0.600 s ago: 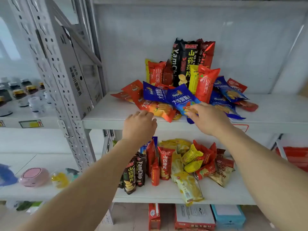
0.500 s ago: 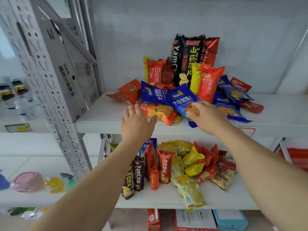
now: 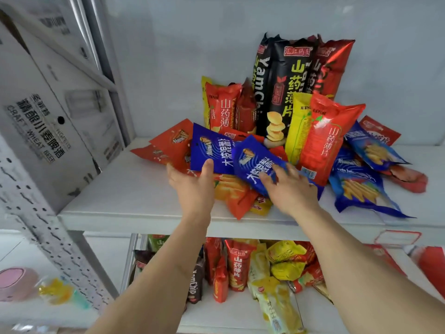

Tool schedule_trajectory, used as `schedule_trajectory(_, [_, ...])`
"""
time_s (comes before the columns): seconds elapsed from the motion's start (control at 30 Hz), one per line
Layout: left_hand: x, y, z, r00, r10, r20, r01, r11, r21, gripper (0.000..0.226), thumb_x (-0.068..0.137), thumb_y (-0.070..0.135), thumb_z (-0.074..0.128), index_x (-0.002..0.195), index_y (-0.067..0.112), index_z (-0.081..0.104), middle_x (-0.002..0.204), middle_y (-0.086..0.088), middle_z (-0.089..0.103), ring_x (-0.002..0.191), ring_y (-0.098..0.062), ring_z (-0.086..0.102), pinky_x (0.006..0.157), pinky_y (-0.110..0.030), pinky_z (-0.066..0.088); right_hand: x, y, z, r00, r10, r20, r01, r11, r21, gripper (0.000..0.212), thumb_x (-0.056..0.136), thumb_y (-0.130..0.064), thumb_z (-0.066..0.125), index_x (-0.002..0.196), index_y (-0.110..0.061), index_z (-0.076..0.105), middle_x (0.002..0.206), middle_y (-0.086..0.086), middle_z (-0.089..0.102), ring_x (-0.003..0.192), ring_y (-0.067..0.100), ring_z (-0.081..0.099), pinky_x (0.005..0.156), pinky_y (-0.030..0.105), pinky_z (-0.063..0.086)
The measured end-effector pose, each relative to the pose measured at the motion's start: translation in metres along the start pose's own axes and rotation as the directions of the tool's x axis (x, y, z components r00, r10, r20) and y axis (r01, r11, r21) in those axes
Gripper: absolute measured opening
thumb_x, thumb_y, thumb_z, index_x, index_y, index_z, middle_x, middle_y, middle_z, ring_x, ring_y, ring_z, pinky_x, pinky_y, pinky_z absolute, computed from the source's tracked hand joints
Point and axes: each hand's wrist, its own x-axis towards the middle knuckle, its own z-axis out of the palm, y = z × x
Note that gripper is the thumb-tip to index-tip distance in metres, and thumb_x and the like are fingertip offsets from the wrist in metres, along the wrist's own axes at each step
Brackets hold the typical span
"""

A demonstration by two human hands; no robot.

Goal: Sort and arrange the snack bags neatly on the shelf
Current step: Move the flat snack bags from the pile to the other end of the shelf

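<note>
A jumbled pile of snack bags covers the upper shelf [image 3: 134,189]. Tall black bags [image 3: 286,88] and red bags [image 3: 226,109] stand at the back. Two blue bags lie at the front of the pile. My left hand [image 3: 192,186] grips the lower edge of the left blue bag [image 3: 212,150], thumb on top. My right hand [image 3: 289,186] lies on the right blue bag [image 3: 255,165], fingers pressing it; a full grip cannot be made out. An orange bag [image 3: 233,191] lies under both hands.
More blue bags [image 3: 358,186] and red bags [image 3: 409,177] lie to the right. The lower shelf [image 3: 236,312] holds another heap of yellow, red and black bags. A cardboard box [image 3: 48,131] and a perforated metal upright [image 3: 41,225] stand at the left.
My left hand has risen from the shelf's front edge and closed on the left blue bag. My right hand has slid further onto the right blue bag. The camera has moved closer.
</note>
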Motion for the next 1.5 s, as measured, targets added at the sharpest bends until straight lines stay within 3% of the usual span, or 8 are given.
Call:
schedule_trajectory(0.23, [0.025, -0.002, 0.014, 0.99, -0.136, -0.046, 0.124, 0.972, -0.201, 0.077, 0.084, 0.032, 0.077, 0.147, 0.026, 0.034, 0.129, 0.002, 0.065, 0.106, -0.016, 0.07, 0.088, -0.042, 0.06, 0.034, -0.01, 0.0, 0.99, -0.13, 0.046, 0.131, 0.991, -0.012, 0.065, 0.095, -0.069, 0.015, 0.151, -0.038, 0.025, 0.163, 0.0, 0.015, 0.144, 0.033, 0.021, 0.114, 0.05, 0.019])
schedule_trajectory(0.57, [0.049, -0.006, -0.001, 0.982, -0.187, 0.032, 0.189, 0.949, -0.253, 0.029, 0.095, 0.016, 0.067, 0.122, 0.019, 0.058, 0.103, -0.002, 0.076, 0.082, -0.02, 0.077, 0.065, -0.036, 0.061, 0.063, -0.009, 0.003, 0.991, -0.113, -0.066, 0.117, 0.991, 0.064, 0.099, 0.077, -0.084, 0.038, 0.149, -0.016, 0.031, 0.142, 0.013, 0.048, 0.128, 0.036, 0.044, 0.101, 0.045, 0.039])
schedule_trajectory(0.8, [0.07, -0.003, -0.02, 0.953, -0.217, 0.21, 0.279, 0.898, -0.34, 0.033, 0.094, 0.01, 0.067, 0.125, 0.011, 0.058, 0.103, -0.012, 0.077, 0.088, -0.032, 0.076, 0.076, -0.049, 0.062, 0.093, -0.033, -0.024, 0.982, -0.188, -0.035, 0.189, 0.929, 0.317, 0.056, 0.086, -0.064, 0.057, 0.114, -0.016, 0.055, 0.105, 0.003, 0.066, 0.089, 0.021, 0.062, 0.064, 0.031, 0.045])
schedule_trajectory(0.9, [0.076, -0.001, -0.025, 0.925, -0.236, 0.299, 0.335, 0.877, -0.343, 0.038, 0.093, 0.01, 0.067, 0.129, 0.009, 0.056, 0.107, -0.017, 0.075, 0.093, -0.037, 0.074, 0.078, -0.051, 0.061, 0.109, -0.049, -0.027, 0.979, -0.203, -0.014, 0.182, 0.845, 0.503, 0.043, 0.083, -0.056, 0.068, 0.097, -0.016, 0.058, 0.092, 0.0, 0.069, 0.078, 0.017, 0.065, 0.069, 0.035, 0.053])
schedule_trajectory(1.1, [0.081, 0.002, -0.033, 0.868, -0.271, 0.416, 0.438, 0.813, -0.383, 0.04, 0.094, 0.012, 0.065, 0.133, 0.01, 0.055, 0.114, -0.022, 0.072, 0.094, -0.038, 0.073, 0.075, -0.051, 0.061, 0.122, -0.063, -0.013, 0.96, -0.268, 0.079, 0.196, 0.847, 0.494, 0.034, 0.089, -0.052, 0.062, 0.092, -0.018, 0.059, 0.093, 0.003, 0.068, 0.08, 0.018, 0.066, 0.063, 0.03, 0.051])
schedule_trajectory(1.3, [0.088, -0.002, -0.024, 0.93, -0.282, 0.234, 0.361, 0.813, -0.456, 0.033, 0.098, 0.026, 0.063, 0.128, 0.015, 0.057, 0.103, -0.013, 0.076, 0.092, -0.031, 0.073, 0.088, -0.051, 0.058, 0.123, -0.061, -0.002, 0.972, -0.233, 0.036, 0.196, 0.883, 0.428, 0.037, 0.093, -0.05, 0.057, 0.091, -0.013, 0.057, 0.087, 0.002, 0.067, 0.079, 0.018, 0.064, 0.06, 0.029, 0.045])
schedule_trajectory(1.4, [0.086, -0.002, -0.016, 0.949, -0.293, 0.119, 0.314, 0.826, -0.468, 0.026, 0.102, 0.03, 0.056, 0.125, 0.019, 0.059, 0.098, -0.006, 0.074, 0.085, -0.024, 0.072, 0.082, -0.043, 0.059, 0.123, -0.064, -0.005, 0.983, -0.175, -0.055, 0.183, 0.913, 0.365, 0.037, 0.094, -0.053, 0.054, 0.1, -0.016, 0.059, 0.093, 0.002, 0.068, 0.083, 0.021, 0.063, 0.062, 0.031, 0.045])
schedule_trajectory(1.5, [0.076, 0.009, -0.008, 0.958, -0.28, 0.056, 0.274, 0.848, -0.453, 0.03, 0.103, 0.037, 0.051, 0.129, 0.023, 0.058, 0.113, 0.003, 0.07, 0.096, -0.016, 0.069, 0.09, -0.038, 0.057, 0.12, -0.068, -0.008, 0.987, -0.107, -0.118, 0.143, 0.925, 0.352, 0.036, 0.094, -0.052, 0.052, 0.102, -0.018, 0.057, 0.098, 0.003, 0.069, 0.088, 0.025, 0.064, 0.071, 0.035, 0.05])
